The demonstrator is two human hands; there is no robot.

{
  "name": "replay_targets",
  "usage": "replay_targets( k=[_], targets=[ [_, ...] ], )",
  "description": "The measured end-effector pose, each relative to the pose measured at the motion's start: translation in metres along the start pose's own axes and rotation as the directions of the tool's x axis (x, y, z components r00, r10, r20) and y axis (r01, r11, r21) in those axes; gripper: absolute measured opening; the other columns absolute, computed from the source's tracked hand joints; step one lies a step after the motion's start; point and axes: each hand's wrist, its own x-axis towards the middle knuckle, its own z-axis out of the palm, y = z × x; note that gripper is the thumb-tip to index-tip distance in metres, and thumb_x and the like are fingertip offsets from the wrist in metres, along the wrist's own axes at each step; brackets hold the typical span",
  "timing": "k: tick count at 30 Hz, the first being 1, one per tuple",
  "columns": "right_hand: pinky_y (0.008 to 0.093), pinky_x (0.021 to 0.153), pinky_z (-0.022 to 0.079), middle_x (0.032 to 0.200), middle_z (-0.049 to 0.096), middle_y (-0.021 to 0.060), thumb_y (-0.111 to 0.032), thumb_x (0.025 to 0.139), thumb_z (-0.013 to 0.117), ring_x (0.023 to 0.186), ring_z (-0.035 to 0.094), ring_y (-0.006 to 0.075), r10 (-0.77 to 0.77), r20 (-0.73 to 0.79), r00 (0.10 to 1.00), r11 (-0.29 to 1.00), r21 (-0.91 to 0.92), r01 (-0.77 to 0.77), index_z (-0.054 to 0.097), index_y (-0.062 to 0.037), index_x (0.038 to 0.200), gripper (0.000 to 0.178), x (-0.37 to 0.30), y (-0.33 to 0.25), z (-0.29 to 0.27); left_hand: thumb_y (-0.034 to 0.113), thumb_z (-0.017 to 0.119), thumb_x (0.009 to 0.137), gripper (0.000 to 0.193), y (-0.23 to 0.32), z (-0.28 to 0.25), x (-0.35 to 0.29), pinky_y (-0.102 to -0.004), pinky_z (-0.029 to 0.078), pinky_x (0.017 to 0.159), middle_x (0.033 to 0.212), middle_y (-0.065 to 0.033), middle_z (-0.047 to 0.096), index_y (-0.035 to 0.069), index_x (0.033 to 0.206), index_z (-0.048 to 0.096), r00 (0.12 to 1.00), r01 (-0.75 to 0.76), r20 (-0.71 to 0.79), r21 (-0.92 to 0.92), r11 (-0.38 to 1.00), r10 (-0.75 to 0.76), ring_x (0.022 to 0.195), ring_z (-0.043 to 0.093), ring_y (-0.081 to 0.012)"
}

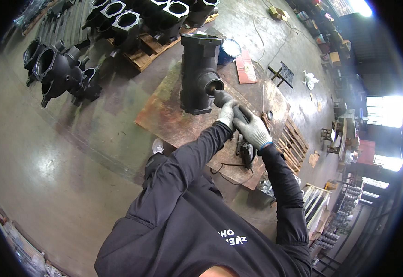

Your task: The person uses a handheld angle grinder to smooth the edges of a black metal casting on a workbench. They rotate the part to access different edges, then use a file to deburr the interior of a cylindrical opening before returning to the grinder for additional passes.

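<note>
- Power tool (235, 115), dark, gripped by both gloved hands; tip pushed into side port of black cast housing (196, 74), standing upright mid rusty steel plate (164, 120).
- Left hand (227, 113) wrapped round tool front; right hand (253, 129) clamped on rear, at 4 o'clock from housing.
- Blue paint can (229, 50) at 1 o'clock; more castings (58, 69) at 9.
- Risk: tip may snag in port and kick; cord (231, 173) trailing under arms could catch.

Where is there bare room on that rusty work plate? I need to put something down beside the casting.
The rusty plate is bare left of the black casting, out to its left corner. It is crowded to the right, where both gloved hands grip a tool by the casting's round port, and behind, by the blue can.
</note>
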Motion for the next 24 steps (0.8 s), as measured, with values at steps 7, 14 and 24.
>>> replay_targets(
  k=[7, 14, 24],
  targets=[
    [0.0392, 0.104, 0.050, 0.136, 0.063, 0.0297, -0.041, 0.091, 0.073, 0.125, 0.065, 0.0351, -0.020, -0.017, 1.000, 0.986, 0.164, 0.022, 0.049, 0.0027, 0.149, 0.077, -0.040, 0.018, 0.017, 0.029, 0.069, 0.092, 0.031, -0.013, -0.028, -0.008, -0.0421, 0.057, 0.075, 0.093, -0.0111, 0.066, 0.004, 0.108, 0.061, 0.989, 0.145, -0.049, 0.079, 0.986, -0.142, 0.080, 0.067, -0.0262],
    [0.0370, 0.084, 0.056, 0.130, 0.066, 0.0260, -0.044, 0.090, 0.075, 0.094, 0.073, 0.0268, 0.245, 0.145, 0.959, 0.906, 0.317, -0.279, 0.034, -0.0050, 0.160, 0.090, -0.093, 0.062, 0.043, 0.036, 0.067, 0.094, 0.039, -0.059, -0.073, -0.016, -0.0417, 0.059, 0.081, 0.097, -0.0149, 0.071, 0.002, 0.113, 0.066, 0.978, 0.191, -0.150, 0.339, 0.921, -0.147, 0.085, 0.071, -0.0290],
    [0.0334, 0.087, 0.059, 0.135, 0.057, 0.0186, -0.014, 0.077, 0.084, 0.108, 0.065, 0.0207, 0.356, 0.181, 0.917, 0.419, 0.846, -0.329, 0.019, -0.0003, 0.162, 0.108, -0.133, 0.178, 0.083, 0.026, 0.080, 0.088, 0.041, -0.145, -0.080, -0.026, -0.0354, 0.059, 0.074, 0.099, -0.0105, 0.071, 0.001, 0.116, 0.066, 0.991, 0.130, -0.097, 0.812, 0.569, -0.089, 0.083, 0.071, -0.0205]
  ],
)
